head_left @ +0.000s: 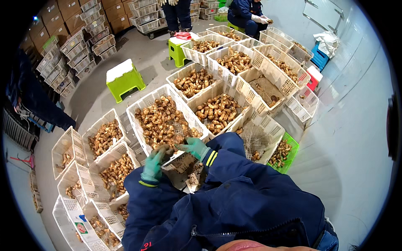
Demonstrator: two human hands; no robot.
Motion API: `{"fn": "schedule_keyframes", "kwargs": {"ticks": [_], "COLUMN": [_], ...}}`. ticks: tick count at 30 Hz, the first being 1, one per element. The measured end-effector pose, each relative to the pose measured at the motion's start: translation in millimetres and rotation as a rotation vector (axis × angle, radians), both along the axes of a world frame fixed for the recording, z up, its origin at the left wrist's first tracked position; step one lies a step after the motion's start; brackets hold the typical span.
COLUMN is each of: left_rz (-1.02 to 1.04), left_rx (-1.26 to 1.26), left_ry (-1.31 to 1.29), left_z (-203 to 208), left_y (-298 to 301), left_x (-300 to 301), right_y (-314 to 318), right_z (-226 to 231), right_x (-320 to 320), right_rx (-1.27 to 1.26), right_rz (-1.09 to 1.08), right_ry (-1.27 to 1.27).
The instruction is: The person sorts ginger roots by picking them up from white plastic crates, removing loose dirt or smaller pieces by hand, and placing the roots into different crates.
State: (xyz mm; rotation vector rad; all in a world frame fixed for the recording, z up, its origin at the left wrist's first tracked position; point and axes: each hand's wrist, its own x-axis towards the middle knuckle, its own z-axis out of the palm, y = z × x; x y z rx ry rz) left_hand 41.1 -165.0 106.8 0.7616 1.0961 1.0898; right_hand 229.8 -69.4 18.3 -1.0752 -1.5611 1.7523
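In front of me a white plastic crate (133, 119) holds a heap of stubby brown-and-cream mushrooms (161, 119). Both my hands wear green gloves with dark, soiled fingers, and they meet over its near rim. My left hand (155, 164) is closed, its fingers curled at the crate's corner; what lies in them blends with the stained glove. Facing it, my right hand (195, 147) is closed too, fingertips pinched near the closest mushrooms. Whatever it grips is too small and dark to make out. Below the hands, between my knees, dirt-marked pale material (192, 180) shows.
More crates of mushrooms stand left (116, 171) and ahead (217, 112). A nearly bare crate (255, 133) and a green basket (293, 155) lie right. Green stools (124, 81) dot the floor. Other people (247, 16) work beyond; crate stacks (79, 54) line the back.
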Motion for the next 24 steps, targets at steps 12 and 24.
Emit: {"fn": "schedule_keyframes", "kwargs": {"ticks": [12,24], "left_rz": [-0.060,-0.006], "left_rx": [-0.188,-0.280], "left_ry": [-0.111,-0.120], "left_z": [-88,-99], "left_y": [-9,-6], "left_x": [35,42], "right_y": [-14,-14], "right_z": [-36,-49], "right_x": [-7,-10], "right_rx": [0.023,0.902], "right_rz": [-0.047,0.253], "right_ry": [-0.137,-0.020]}}
